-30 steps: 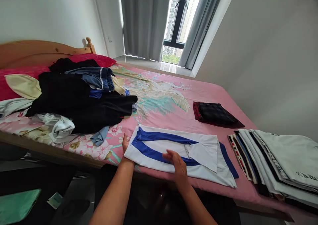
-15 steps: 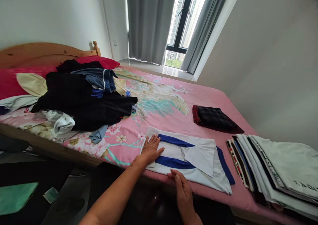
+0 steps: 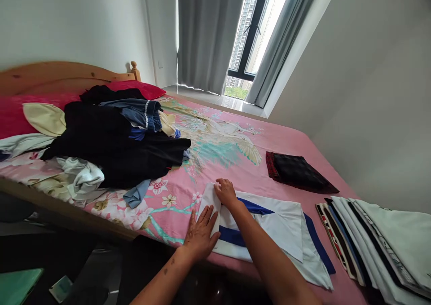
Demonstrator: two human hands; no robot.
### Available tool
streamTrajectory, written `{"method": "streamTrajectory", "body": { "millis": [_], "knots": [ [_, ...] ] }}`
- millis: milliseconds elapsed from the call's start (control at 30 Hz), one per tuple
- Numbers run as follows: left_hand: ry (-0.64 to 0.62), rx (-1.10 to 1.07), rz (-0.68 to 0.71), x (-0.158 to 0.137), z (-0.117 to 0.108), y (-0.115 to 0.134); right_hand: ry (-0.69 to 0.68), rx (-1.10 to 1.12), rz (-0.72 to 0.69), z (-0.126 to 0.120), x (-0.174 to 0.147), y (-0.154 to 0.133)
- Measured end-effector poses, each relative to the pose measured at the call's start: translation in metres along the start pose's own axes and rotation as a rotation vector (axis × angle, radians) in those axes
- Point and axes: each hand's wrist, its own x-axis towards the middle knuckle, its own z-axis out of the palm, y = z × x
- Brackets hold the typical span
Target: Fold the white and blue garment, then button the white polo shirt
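Note:
A folded white shirt with blue stripes lies on the pink bedspread near the bed's front edge. My left hand lies flat with fingers spread on the shirt's left end. My right hand reaches over to the shirt's far left corner and pinches the white cloth there.
A heap of unfolded dark, blue and white clothes covers the bed's left side, before red pillows. A folded dark plaid garment lies further back. A stack of folded shirts fills the right. A window with grey curtains stands behind.
My left hand slid from the shirt's left edge onto its near left part. My right hand left the near edge and crossed to the shirt's far left corner.

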Motion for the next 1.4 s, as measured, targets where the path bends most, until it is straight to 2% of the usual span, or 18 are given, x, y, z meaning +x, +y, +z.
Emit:
{"method": "streamTrajectory", "body": {
  "millis": [133, 300, 433, 533, 667, 733, 833, 967, 1067, 1167, 1267, 1333, 1400],
  "knots": [
    [-0.007, -0.028, 0.004, -0.002, -0.003, -0.001, -0.081, -0.061, -0.005, 0.012, 0.023, 0.005],
    [-0.052, -0.054, 0.036, -0.008, -0.003, -0.002, -0.139, -0.129, 0.042, 0.029, 0.03, 0.008],
    [-0.05, -0.075, 0.057, -0.01, -0.005, -0.002, -0.112, -0.168, 0.082, 0.022, 0.03, 0.0],
    [0.029, -0.128, 0.049, -0.011, -0.012, -0.009, -0.045, -0.171, 0.044, 0.014, 0.013, -0.016],
    [0.25, -0.045, -0.206, -0.015, -0.021, -0.035, 0.036, -0.177, -0.162, 0.028, -0.035, -0.029],
    [0.23, 0.066, -0.256, -0.017, -0.024, -0.048, 0.01, -0.18, -0.143, 0.044, -0.055, -0.026],
    [0.101, 0.169, -0.159, -0.015, -0.027, -0.061, 0.019, -0.14, -0.081, 0.064, -0.067, -0.017],
    [-0.041, 0.206, -0.063, 0.002, -0.034, -0.065, 0.097, -0.049, -0.093, 0.065, -0.061, -0.01],
    [-0.084, 0.214, -0.051, 0.015, -0.036, -0.064, 0.155, 0.028, -0.089, 0.062, -0.059, -0.007],
    [-0.059, 0.203, -0.092, 0.023, -0.029, -0.06, 0.199, 0.156, -0.071, 0.061, -0.058, -0.007],
    [0.015, 0.099, -0.13, 0.033, -0.01, -0.051, 0.272, 0.405, -0.054, 0.056, -0.053, -0.005],
    [0.07, -0.061, -0.148, 0.046, 0.002, -0.035, 0.333, 0.645, -0.019, 0.047, -0.048, 0.0],
    [0.108, -0.257, -0.135, 0.063, 0.01, -0.004, 0.411, 0.85, 0.048, 0.034, -0.047, 0.012]
  ]
}}
